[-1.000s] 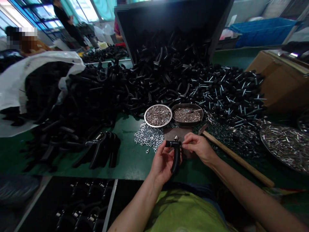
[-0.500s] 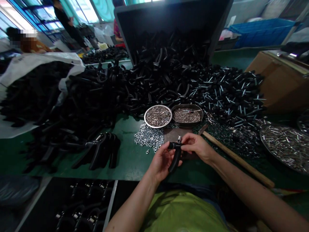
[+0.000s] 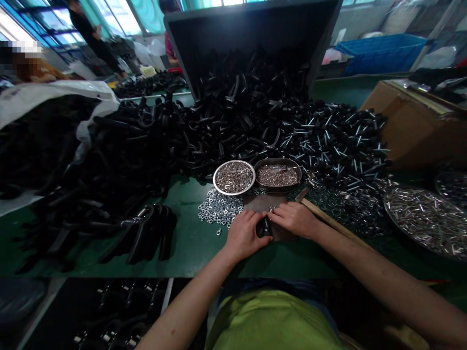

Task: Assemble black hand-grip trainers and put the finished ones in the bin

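Observation:
My left hand (image 3: 246,236) is closed round a black handle part (image 3: 266,227), mostly covered by the fingers. My right hand (image 3: 296,219) is closed at the part's right side, its fingertips by a small shiny metal piece (image 3: 272,209). Both hands are low over a flat metal plate (image 3: 260,201) on the green table. Just left of the plate lies a heap of small nuts (image 3: 221,206). Beyond it stand a round dish of pins (image 3: 234,178) and an oval tin of small metal pieces (image 3: 278,175). The hammer (image 3: 333,221) lies partly under my right forearm.
Black handle parts (image 3: 146,131) are heaped across the back, spilling from a grey bin (image 3: 175,48). Black parts with screws (image 3: 339,141) lie at right, near a cardboard box (image 3: 408,126) and a pan of pins (image 3: 426,218). More handles (image 3: 146,233) lie left. A person (image 3: 89,34) stands far behind.
Both hands have lowered the black part toward the metal plate and turned it. My left hand now covers more of it from above. The view has shifted slightly.

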Demonstrator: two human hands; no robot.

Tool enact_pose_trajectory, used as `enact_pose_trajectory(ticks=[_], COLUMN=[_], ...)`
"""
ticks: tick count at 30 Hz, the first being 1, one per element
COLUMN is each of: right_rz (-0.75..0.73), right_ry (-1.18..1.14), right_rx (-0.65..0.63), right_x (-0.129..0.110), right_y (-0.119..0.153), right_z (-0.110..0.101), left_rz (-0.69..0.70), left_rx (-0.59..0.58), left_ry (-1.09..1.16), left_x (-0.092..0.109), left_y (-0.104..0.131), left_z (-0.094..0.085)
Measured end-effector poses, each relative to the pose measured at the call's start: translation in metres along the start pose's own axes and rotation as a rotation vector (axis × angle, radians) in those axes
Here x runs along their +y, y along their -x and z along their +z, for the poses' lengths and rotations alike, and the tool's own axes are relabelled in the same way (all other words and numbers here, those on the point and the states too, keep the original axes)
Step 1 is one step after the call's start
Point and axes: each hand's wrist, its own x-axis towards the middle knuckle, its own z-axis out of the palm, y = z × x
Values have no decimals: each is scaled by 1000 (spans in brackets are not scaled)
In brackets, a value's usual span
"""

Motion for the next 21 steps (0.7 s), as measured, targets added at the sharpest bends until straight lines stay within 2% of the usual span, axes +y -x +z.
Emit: enact_pose_trajectory(ticks=[2,5,8,11,14,16,18,21], right_rz=[176,555,791,858,872,887,913,919], right_ry=[15,78,137,163,250,263,133,-247], right_rx=[1,-69,-184,-253,-276,-277,-230,-26], right_x=[0,4,7,6,5,3,-1,-18], right_y=[20,62,102,121,118,111,102,84], right_z=[-12,-27,-27,-19,-17,-25,-39,-63], left_rz=[-5,-73,-107,-85,-71,-72,-74,-78], left_rx=[17,52,54,37,26,27,28,27], left_ry=[-70,-95,-111,-136,-160,-169,-171,-169], left_x=[2,3,2,1,0,0,0,0], left_y=[6,9,7,5,5,5,5,4], left_z=[4,8,8,7,6,6,5,6])
